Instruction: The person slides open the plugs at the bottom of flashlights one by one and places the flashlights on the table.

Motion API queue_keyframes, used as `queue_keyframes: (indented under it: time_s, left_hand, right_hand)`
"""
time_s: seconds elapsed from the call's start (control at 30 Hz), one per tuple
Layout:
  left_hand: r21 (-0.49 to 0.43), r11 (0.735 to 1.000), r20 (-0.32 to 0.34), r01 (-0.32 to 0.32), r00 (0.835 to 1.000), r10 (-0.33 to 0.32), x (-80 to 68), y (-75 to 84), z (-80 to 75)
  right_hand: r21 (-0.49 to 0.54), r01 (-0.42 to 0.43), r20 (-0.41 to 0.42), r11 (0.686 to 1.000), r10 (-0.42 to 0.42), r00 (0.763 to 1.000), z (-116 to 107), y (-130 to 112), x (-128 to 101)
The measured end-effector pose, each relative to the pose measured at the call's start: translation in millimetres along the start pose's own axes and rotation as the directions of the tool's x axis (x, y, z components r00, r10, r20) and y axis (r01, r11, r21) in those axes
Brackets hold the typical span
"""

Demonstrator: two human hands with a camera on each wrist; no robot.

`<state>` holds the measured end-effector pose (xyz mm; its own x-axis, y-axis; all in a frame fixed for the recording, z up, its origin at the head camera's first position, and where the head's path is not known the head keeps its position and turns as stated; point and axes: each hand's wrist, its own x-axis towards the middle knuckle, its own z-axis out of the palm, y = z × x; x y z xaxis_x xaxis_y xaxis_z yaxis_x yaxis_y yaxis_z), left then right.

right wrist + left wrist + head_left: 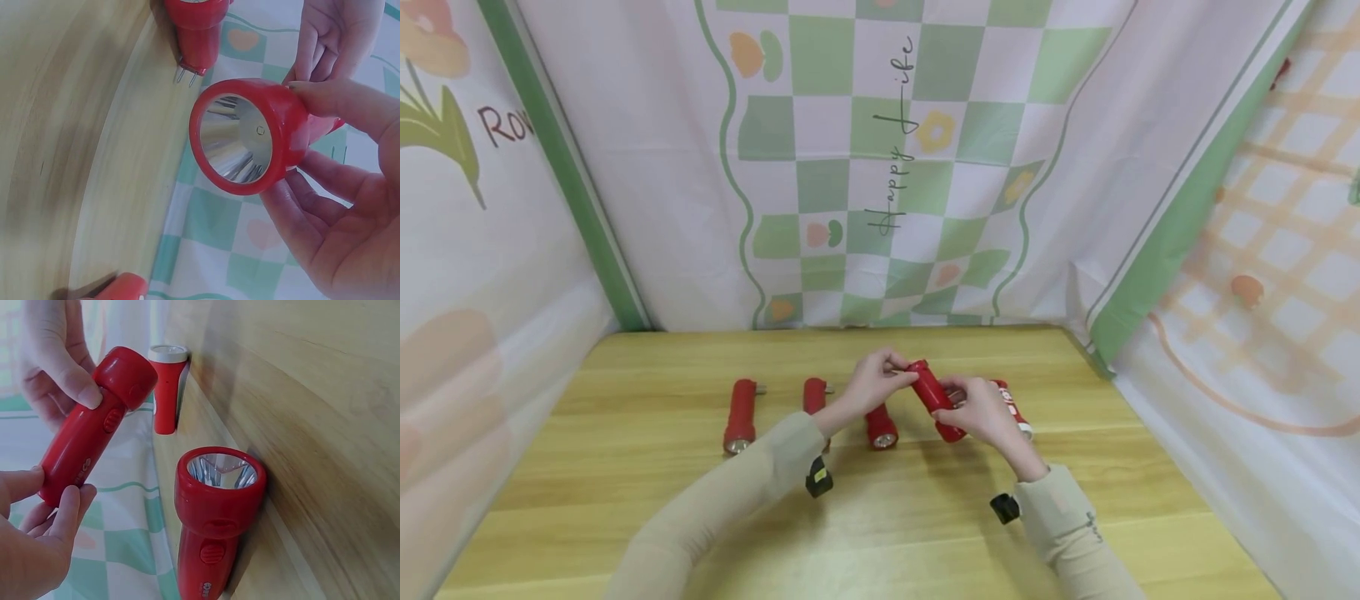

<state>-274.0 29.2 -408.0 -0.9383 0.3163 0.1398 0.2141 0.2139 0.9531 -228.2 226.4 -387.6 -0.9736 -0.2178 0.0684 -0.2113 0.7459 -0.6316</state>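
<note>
A red flashlight point(933, 398) is held just above the wooden table point(625, 467) between both hands. My left hand point(891, 371) pinches its narrow tail end, with the fingertips point(65, 503) on the barrel. My right hand point(964, 408) grips the wide head. In the right wrist view the reflector of the flashlight point(237, 139) faces the camera, and the thumb and fingers of the right hand point(304, 131) are curled round its rim. The flashlight point(94, 425) shows a switch on its side in the left wrist view.
Three more red flashlights lie on the table: one at the far left point(740, 415), one point(815, 395) behind my left sleeve, one point(881, 428) under my hands. A red-and-white flashlight point(1015, 408) lies to the right. Patterned cloth walls point(887, 167) enclose the table.
</note>
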Motion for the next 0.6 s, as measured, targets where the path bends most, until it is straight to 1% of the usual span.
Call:
queue_keyframes:
  time_s: [0.4, 0.6]
  left_hand:
    - [0.024, 0.998, 0.011, -0.054, 0.999, 0.054, -13.3, 3.4, -4.5]
    - [0.036, 0.998, 0.000, -0.049, 0.999, 0.049, -17.1, 2.8, -5.5]
  right_hand:
    - [-0.009, 0.041, 0.010, 0.999, -0.041, 0.999, 0.4, -3.5, -1.9]
    - [-0.012, 0.067, 0.006, 0.998, -0.067, 0.998, 1.0, -5.9, -2.9]
